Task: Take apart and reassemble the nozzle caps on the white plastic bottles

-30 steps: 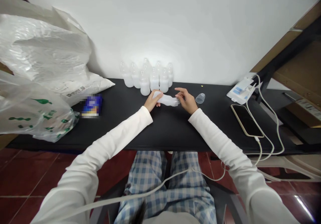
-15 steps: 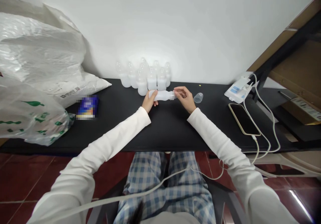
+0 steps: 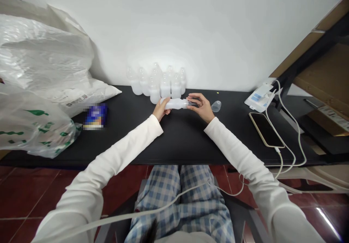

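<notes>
A translucent white baby bottle (image 3: 174, 103) lies sideways in the air over the black table. My left hand (image 3: 161, 109) is wrapped round its base end. At the other end, the fingers of my right hand (image 3: 201, 106) close round the neck ring, with the clear nipple (image 3: 193, 104) partly hidden among them. Just right of that hand, a clear dome cap (image 3: 216, 106) rests on the table. Behind my left hand, several similar bottles (image 3: 165, 85) stand upright in a group, with clear domed tops on them.
Large white plastic bags (image 3: 46, 61) fill the left end of the black table (image 3: 185, 141), beside a blue packet (image 3: 96, 116). On the right lie a phone (image 3: 266, 129) with its charging cable (image 3: 296, 123) and a white box-like device (image 3: 260, 97). The wall (image 3: 174, 25) rises behind.
The bottle and my left hand have shifted slightly left. My right-hand fingers have opened a little and spread round the neck ring, so the nipple shows more.
</notes>
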{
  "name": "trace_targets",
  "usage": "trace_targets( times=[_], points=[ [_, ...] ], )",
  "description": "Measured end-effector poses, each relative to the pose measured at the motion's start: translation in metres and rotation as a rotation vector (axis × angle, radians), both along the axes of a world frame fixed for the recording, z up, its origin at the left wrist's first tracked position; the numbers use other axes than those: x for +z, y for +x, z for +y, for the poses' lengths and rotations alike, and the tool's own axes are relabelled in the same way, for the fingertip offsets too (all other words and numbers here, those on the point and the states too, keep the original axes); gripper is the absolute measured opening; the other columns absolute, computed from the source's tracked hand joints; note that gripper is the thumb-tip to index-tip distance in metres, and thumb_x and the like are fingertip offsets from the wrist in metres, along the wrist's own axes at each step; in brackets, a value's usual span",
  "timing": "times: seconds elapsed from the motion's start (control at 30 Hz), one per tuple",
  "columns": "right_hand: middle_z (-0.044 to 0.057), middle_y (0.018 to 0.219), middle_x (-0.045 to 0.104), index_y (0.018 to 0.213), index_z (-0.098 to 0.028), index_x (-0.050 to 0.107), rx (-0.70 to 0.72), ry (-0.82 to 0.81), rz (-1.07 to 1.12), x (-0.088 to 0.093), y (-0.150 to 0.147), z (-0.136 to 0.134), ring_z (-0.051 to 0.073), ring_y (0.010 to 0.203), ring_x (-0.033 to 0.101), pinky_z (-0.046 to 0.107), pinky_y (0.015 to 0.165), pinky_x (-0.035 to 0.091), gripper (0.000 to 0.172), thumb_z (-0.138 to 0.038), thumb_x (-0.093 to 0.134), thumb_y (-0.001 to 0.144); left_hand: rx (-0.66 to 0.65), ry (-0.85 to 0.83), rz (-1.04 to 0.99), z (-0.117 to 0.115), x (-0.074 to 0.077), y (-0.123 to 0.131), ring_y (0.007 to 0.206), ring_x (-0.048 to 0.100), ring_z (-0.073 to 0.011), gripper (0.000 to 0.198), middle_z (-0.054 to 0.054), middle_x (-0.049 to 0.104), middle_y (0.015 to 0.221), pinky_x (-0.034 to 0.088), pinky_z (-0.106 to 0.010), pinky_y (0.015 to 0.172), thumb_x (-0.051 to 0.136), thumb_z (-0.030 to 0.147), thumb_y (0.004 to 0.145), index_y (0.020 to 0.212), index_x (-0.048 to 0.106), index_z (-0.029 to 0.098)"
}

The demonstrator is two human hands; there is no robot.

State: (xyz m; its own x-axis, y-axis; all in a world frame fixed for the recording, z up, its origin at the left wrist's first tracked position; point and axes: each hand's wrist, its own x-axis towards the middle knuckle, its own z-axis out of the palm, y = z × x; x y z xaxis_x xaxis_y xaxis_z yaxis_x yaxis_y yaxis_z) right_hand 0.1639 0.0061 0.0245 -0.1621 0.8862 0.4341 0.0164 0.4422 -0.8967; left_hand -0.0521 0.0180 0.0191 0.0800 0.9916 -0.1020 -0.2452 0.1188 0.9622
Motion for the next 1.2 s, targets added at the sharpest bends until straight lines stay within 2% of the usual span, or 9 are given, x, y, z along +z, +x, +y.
trace_targets(
  times=[0.13,0.27,0.47,0.6,0.7,0.8,0.93,1.03,1.2],
  points=[
    [0.005,0.114,0.070,0.107,-0.026,0.066,-0.008,-0.015,0.017,0.000,0.001,0.001,0.024,0.111,0.070,0.043,0.105,0.057,0.063,-0.052,0.093,0.057,-0.006,-0.003,-0.033,0.000,0.000,0.000,0.037,0.045,-0.0056,0.037,0.005,0.055,0.054,0.029,-0.019,0.037,0.069,0.049,0.085,0.091,0.051,0.017],
    [0.001,0.087,0.071,0.099,-0.024,0.066,-0.112,-0.045,-0.009,-0.002,0.003,0.004,0.019,0.086,0.072,0.036,0.084,0.063,0.054,-0.060,0.086,0.064,-0.050,0.047,-0.023,-0.004,0.000,-0.001,0.043,0.050,-0.0066,0.043,0.004,0.058,0.064,0.033,-0.019,0.039,0.075,0.049,0.080,0.100,0.053,0.018],
    [-0.009,0.055,0.059,0.102,-0.026,0.053,-0.242,-0.130,-0.027,-0.011,0.007,0.010,0.011,0.046,0.055,0.026,0.050,0.046,0.057,-0.072,0.073,0.073,-0.138,0.245,0.049,-0.010,0.005,-0.004,0.081,0.062,-0.0128,0.054,-0.001,0.062,0.099,0.048,-0.018,0.056,0.085,0.030,0.061,0.109,0.061,0.023],
    [-0.005,0.058,0.063,0.107,-0.026,0.058,-0.241,-0.070,-0.226,-0.005,0.012,0.007,0.015,0.052,0.059,0.032,0.063,0.049,0.055,-0.077,0.054,0.085,-0.110,0.295,0.035,-0.010,0.007,-0.005,0.089,0.061,-0.0154,0.051,-0.002,0.061,0.101,0.050,-0.019,0.060,0.082,0.028,0.061,0.108,0.062,0.023],
    [0.005,0.095,0.075,0.116,-0.027,0.063,-0.248,0.250,-0.568,0.006,0.019,0.002,0.025,0.091,0.070,0.046,0.095,0.045,0.054,-0.069,0.067,0.083,-0.037,0.251,0.004,-0.007,0.006,-0.005,0.076,0.061,-0.0123,0.047,-0.002,0.060,0.099,0.047,-0.018,0.052,0.077,0.031,0.066,0.110,0.060,0.023],
    [0.010,0.124,0.071,0.117,-0.028,0.066,-0.233,0.455,-0.821,0.012,0.023,-0.001,0.033,0.116,0.062,0.053,0.107,0.032,0.048,-0.055,0.078,0.079,-0.045,0.157,-0.007,-0.004,0.004,-0.006,0.058,0.056,-0.0084,0.045,-0.001,0.060,0.091,0.040,-0.018,0.044,0.072,0.030,0.070,0.112,0.057,0.021],
    [0.009,0.113,0.070,0.112,-0.026,0.065,-0.165,0.465,-0.823,0.010,0.024,-0.003,0.027,0.101,0.063,0.045,0.094,0.042,0.034,-0.044,0.072,0.085,-0.137,0.115,-0.061,-0.003,0.003,-0.007,0.057,0.057,-0.0080,0.047,-0.001,0.061,0.088,0.044,-0.019,0.047,0.072,0.027,0.069,0.113,0.055,0.020],
    [0.004,0.092,0.065,0.098,-0.023,0.062,-0.111,0.380,-0.696,0.008,0.025,-0.001,0.020,0.082,0.057,0.035,0.077,0.046,0.023,-0.041,0.067,0.083,-0.273,0.146,-0.081,-0.002,0.001,-0.010,0.075,0.065,-0.0120,0.051,-0.003,0.063,0.099,0.055,-0.023,0.064,0.079,0.026,0.066,0.111,0.056,0.022],
    [-0.001,0.075,0.054,0.081,-0.021,0.058,-0.031,0.106,-0.580,0.009,0.030,0.005,0.014,0.068,0.045,0.028,0.063,0.038,0.025,-0.046,0.059,0.083,-0.339,0.542,0.154,0.004,-0.008,-0.015,0.108,0.065,-0.0218,0.054,-0.007,0.065,0.115,0.056,-0.034,0.090,0.090,0.041,0.063,0.105,0.061,0.022]
  ],
)
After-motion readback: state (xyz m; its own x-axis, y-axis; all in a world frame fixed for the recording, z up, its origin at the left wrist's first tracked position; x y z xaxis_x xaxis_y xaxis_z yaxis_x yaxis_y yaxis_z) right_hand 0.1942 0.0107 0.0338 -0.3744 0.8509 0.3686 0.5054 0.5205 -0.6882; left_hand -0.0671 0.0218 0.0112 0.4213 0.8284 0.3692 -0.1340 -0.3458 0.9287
